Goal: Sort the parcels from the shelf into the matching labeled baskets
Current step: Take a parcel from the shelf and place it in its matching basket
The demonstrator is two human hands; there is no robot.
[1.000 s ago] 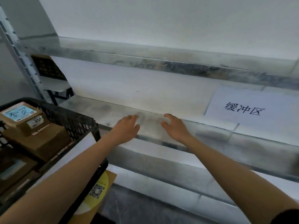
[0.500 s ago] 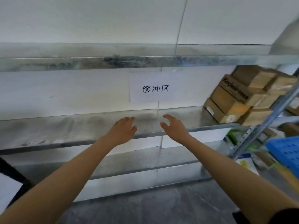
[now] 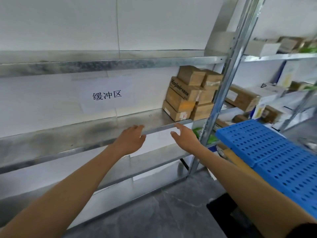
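white wall (image 3: pixel 68 23), steel shelf (image 3: pixel 68 140), grey floor (image 3: pixel 163 212), perhaps stone tile.

Read "缓冲区" in black on a white sheet (image 3: pixel 103 95) stuck to the wall, left of centre. Made out a brand, roughly "Kosimir", in dark print along the side of a box (image 3: pixel 184 91) in the stack right of centre; could not read the smaller characters after it. Found a label (image 3: pixel 183 115) low in that stack too blurred to read.

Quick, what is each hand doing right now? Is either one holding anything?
Left hand: open, fingers relaxed, holding nothing.
Right hand: open, fingers spread, holding nothing.
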